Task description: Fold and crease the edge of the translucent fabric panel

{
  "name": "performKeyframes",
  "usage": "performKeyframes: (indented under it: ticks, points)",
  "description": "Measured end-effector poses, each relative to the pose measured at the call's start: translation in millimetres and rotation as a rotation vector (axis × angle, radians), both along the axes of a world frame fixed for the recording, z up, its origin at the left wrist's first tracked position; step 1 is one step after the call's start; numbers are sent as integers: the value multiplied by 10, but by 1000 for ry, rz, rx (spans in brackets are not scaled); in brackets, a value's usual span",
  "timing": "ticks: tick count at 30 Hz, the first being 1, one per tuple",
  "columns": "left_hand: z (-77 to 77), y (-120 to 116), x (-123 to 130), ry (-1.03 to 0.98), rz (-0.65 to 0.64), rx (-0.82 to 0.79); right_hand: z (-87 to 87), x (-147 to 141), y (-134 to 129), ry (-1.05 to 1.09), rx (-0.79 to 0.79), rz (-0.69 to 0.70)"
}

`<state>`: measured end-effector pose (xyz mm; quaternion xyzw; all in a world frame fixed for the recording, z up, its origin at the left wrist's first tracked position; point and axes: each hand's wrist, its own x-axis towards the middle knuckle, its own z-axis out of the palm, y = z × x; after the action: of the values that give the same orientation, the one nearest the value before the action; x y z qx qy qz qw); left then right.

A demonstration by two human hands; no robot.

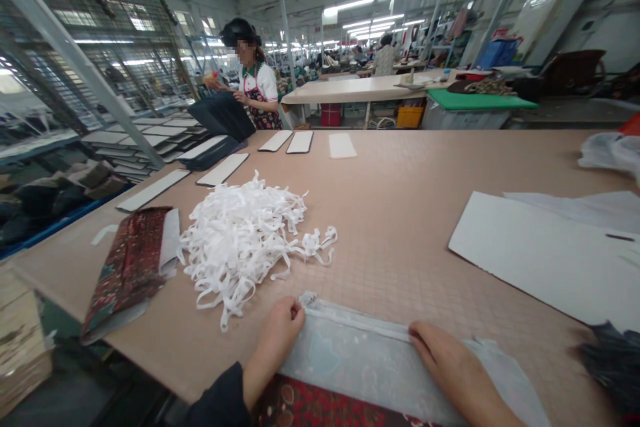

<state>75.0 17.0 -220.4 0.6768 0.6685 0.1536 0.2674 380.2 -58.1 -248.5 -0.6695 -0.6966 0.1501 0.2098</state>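
A piece of patterned fabric (360,353) lies across the near edge of the table, its pale grey back facing up and a dark red printed part showing below. My left hand (280,327) pinches its upper left corner, where the cloth bunches a little. Farther right, my right hand (440,353) grips the same upper edge between thumb and fingers. Along that edge, between both hands, runs a whitish strip (360,321). Beyond my left hand sits a loose heap of white tape strips (245,233).
At left lies a folded red patterned fabric (130,267). White boards (300,142) lie along the far left edge, near a person (257,87) handling dark pieces. A large white panel (545,253) is at right, with dark crumpled material (613,360) nearer me.
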Motion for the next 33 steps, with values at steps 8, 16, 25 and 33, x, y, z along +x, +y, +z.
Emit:
performKeyframes:
  ticks: [8, 16, 25, 33]
  points:
    - [42, -20, 57, 125, -8, 16, 5, -4, -2, -12, -7, 11]
    - [121, -138, 161, 508, -204, 278, 66, -32, 21, -67, -53, 0]
    - [164, -257, 205, 798, -615, 411, 176, -48, 70, -102, -139, -36]
    - [301, -256, 448, 872, -702, 386, 223, -92, 108, -188, -126, -67]
